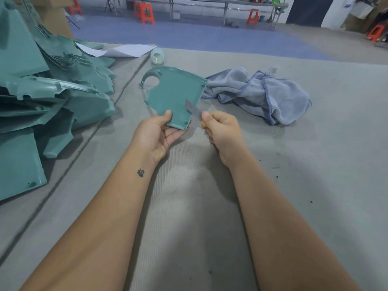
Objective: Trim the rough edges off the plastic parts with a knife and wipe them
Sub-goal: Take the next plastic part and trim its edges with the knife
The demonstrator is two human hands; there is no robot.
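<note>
The left hand [159,134] pinches the flat teal plastic panel [175,95] by its near corner; the right hand [223,131] grips a grey-bladed knife [194,110], its blade seemingly touching the panel's right edge, near the crumpled blue-grey cloth [262,94].

Count: 2 hands [159,133] [222,131], 1 held part [174,95], 1 knife [194,109], 1 towel [260,95], 1 tape roll [157,56], 5 orange stools [144,12]; stacked parts [52,91] uncountable.

I see a grey mat [315,185] up close. Beyond it, blue floor [189,36], orange stools [144,12] and a long metal table [226,5].
</note>
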